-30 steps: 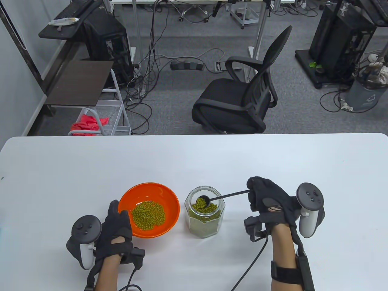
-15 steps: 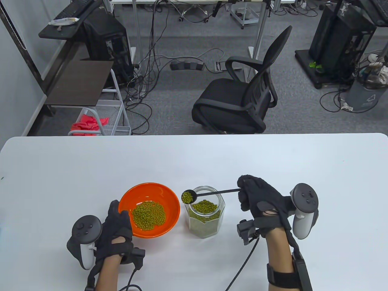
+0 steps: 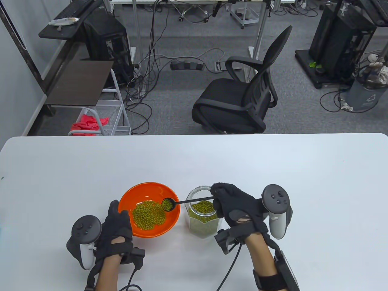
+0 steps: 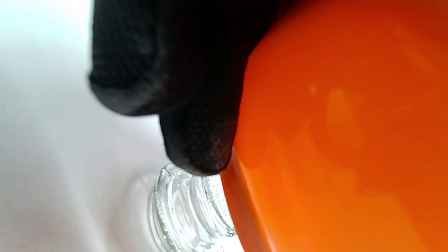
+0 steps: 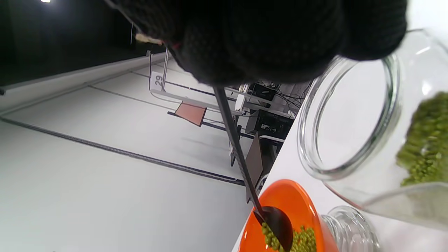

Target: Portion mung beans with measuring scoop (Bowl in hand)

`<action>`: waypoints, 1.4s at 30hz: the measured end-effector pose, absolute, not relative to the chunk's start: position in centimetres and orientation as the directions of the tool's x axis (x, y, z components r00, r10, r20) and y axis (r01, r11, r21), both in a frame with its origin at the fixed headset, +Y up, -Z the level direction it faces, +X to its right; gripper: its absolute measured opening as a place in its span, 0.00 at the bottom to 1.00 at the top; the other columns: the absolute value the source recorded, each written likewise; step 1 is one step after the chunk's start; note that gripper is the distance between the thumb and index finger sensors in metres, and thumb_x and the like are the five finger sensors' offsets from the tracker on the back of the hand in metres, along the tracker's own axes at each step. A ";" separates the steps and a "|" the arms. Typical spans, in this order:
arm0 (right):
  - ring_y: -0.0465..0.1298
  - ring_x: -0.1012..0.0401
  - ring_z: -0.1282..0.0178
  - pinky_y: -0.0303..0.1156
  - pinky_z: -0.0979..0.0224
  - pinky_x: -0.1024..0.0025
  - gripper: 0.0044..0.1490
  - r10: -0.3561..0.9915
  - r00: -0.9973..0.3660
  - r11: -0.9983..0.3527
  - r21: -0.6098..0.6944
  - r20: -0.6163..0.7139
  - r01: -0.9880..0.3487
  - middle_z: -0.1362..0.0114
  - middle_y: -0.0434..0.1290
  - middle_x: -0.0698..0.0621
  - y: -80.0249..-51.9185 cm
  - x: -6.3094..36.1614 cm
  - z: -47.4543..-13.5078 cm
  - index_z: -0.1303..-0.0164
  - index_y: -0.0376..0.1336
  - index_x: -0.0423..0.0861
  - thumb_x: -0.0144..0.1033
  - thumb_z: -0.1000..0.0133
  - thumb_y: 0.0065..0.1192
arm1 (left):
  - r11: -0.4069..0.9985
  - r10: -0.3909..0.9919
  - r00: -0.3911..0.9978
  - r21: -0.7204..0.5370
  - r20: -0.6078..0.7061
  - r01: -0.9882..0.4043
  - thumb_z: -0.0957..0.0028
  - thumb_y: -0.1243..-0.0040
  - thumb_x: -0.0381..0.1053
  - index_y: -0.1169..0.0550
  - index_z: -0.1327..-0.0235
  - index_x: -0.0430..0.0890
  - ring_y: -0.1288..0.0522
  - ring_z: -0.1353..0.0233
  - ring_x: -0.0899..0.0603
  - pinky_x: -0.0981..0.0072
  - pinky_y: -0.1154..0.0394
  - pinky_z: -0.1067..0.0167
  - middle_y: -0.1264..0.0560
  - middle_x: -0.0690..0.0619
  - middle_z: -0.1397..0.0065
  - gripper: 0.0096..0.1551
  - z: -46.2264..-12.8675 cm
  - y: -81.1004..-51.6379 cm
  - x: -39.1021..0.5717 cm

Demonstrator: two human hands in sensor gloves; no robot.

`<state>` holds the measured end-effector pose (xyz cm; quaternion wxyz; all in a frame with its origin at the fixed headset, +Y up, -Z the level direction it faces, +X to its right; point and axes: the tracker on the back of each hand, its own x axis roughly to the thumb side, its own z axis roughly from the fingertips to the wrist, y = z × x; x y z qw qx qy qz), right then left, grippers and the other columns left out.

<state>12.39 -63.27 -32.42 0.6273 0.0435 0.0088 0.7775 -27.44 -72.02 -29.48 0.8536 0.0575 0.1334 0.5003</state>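
Table view: a round orange plastic bowl (image 3: pixel 149 209) is seen in the lower middle of the frame on the white table (image 3: pixel 272 163), with a heap of green mung beans (image 3: pixel 148 214) lying inside it. The bowl's lower left rim is gripped by the left hand (image 3: pixel 116 233) in its black sensor glove, the thumb laid over the rim. Just to the right of the bowl, a clear faceted glass jar (image 3: pixel 203 212) partly filled with mung beans is seen standing upright with its mouth open. A slim black measuring scoop (image 3: pixel 167 204) is pinched by its long handle in the right hand (image 3: pixel 235 206), which is placed over the jar's right side. The handle is stretched leftward across the jar's mouth, and the loaded scoop head is held over the right inner part of the bowl, just above the heap of beans.

From the left wrist view, gloved fingers (image 4: pixel 196 140) are seen pressed against the bowl's orange outer wall (image 4: pixel 343 140), and a ribbed clear glass lid (image 4: pixel 189 210) is seen beside the bowl on the table, in the lower middle of the frame.

From the right wrist view, the scoop handle (image 5: pixel 234 147) is seen running down from the closed fingers (image 5: pixel 266 38) to the scoop head (image 5: pixel 278 224), which is tilted among beans in the bowl (image 5: pixel 290 196), with the jar's rim (image 5: pixel 350 115) at the right.
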 end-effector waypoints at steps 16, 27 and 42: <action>0.81 0.50 0.58 0.71 0.42 0.38 0.25 0.878 -0.399 -0.457 0.213 0.264 -0.864 0.47 0.79 0.37 -61.5 8.7 -31.0 0.41 0.72 0.44 0.27 0.50 0.65 | 0.488 0.872 0.459 0.234 -0.169 -0.841 0.42 0.49 0.55 0.39 0.24 0.39 0.07 0.64 0.46 0.72 0.11 0.72 0.27 0.44 0.33 0.37 -29.5 -72.0 -27.5; 0.81 0.48 0.56 0.69 0.41 0.36 0.25 0.877 -0.387 -0.449 0.201 0.286 -0.870 0.45 0.78 0.36 -60.7 9.4 -30.9 0.41 0.73 0.45 0.26 0.50 0.67 | 0.491 0.870 0.462 0.235 -0.169 -0.839 0.42 0.49 0.55 0.39 0.24 0.39 0.07 0.64 0.46 0.71 0.11 0.72 0.27 0.44 0.33 0.37 -29.4 -72.0 -27.5; 0.81 0.52 0.62 0.72 0.44 0.39 0.25 0.938 -0.240 -0.244 -0.017 0.250 -0.970 0.50 0.79 0.38 -59.1 14.8 -30.3 0.41 0.71 0.41 0.31 0.48 0.65 | 0.496 0.868 0.466 0.236 -0.173 -0.836 0.43 0.49 0.54 0.39 0.24 0.39 0.07 0.64 0.46 0.71 0.12 0.71 0.27 0.44 0.33 0.37 -29.5 -72.0 -27.5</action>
